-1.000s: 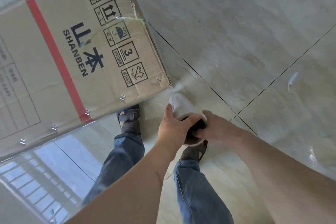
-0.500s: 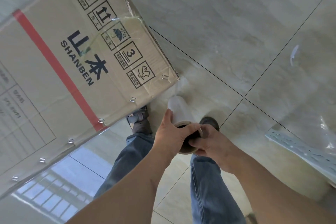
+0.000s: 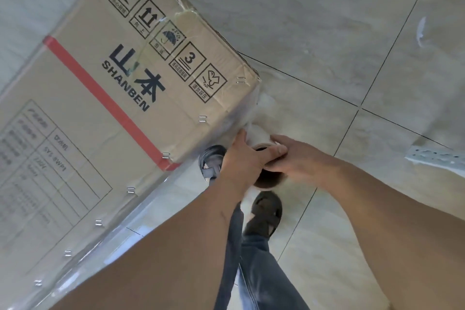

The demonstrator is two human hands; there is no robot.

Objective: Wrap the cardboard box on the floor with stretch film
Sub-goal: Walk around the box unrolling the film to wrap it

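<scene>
Hands grip a stretch film roll (image 3: 259, 133) at the near corner of a large cardboard box (image 3: 120, 98) standing on the tiled floor (image 3: 327, 20), left hand (image 3: 241, 161) and right hand (image 3: 289, 158) clenched round its stiff core end, the thin, clingy film likely tearing if overstretched.

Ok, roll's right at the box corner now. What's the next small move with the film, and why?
Probably carry the roll round the corner onto the next side, keeping the film taut. Both hands, left and right, grip the roll beside the box, and film already clings along the near side up to that corner.
</scene>
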